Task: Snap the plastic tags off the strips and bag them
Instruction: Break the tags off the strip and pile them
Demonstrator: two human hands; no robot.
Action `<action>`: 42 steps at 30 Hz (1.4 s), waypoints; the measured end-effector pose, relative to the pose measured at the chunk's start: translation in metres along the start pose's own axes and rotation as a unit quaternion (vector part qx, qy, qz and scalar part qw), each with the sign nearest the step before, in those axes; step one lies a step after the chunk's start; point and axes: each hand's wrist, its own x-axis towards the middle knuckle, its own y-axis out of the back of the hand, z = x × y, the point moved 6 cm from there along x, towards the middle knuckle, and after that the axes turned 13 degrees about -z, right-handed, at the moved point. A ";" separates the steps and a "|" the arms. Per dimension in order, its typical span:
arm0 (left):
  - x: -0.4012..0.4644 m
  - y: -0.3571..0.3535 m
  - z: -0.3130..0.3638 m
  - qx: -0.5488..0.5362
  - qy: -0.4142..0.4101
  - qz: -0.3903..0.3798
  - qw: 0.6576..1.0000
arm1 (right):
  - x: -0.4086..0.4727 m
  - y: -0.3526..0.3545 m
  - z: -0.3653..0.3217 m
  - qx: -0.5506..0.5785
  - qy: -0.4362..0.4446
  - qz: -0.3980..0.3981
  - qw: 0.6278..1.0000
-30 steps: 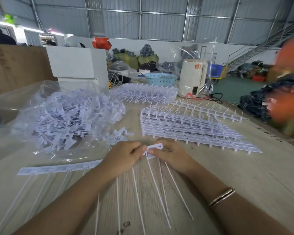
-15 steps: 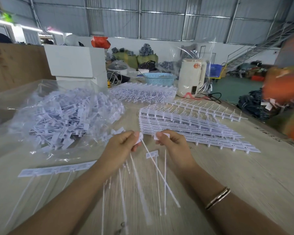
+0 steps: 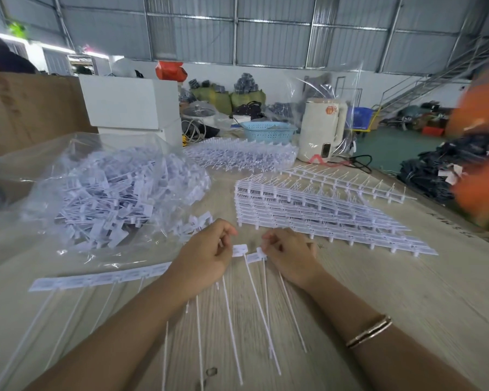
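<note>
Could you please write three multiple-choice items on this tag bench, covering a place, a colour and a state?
1. Where is the clear bag of loose tags?
A. left of the hands
B. right of the hands
C. on the floor

2. What colour is the basket?
A. red
B. light blue
C. black

3. What is the right hand doing?
A. lying flat
B. pinching a tag
C. holding the kettle

A: the bag sits by the left hand.
B: its mesh wall is pale blue.
B: the fingers are curled on the tag.

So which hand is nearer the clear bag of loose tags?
Left. The left hand sits just beside the clear bag, at its near corner; the right hand is farther right, by the stacked strips.
</note>
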 end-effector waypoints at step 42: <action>0.004 -0.011 0.020 -0.224 -0.021 -0.005 0.974 | -0.023 0.009 -0.041 0.514 0.224 -0.003 0.828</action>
